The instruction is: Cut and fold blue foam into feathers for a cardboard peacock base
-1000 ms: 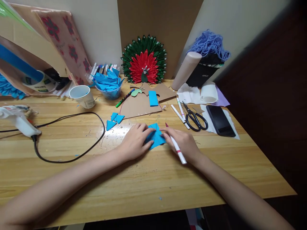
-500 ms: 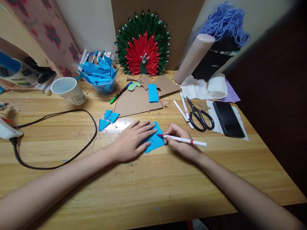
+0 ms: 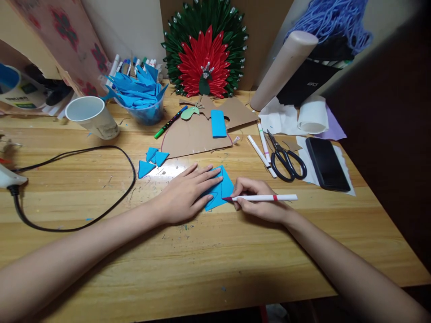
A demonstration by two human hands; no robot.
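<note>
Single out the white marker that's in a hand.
The white marker with the red band, in the right hand; the two white pens by the scissors lie on the table.

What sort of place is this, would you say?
Probably a craft table: the right hand holds a white marker to a blue sheet, scissors lie nearby, and a red-and-green fan-shaped decoration stands at the back.
</note>
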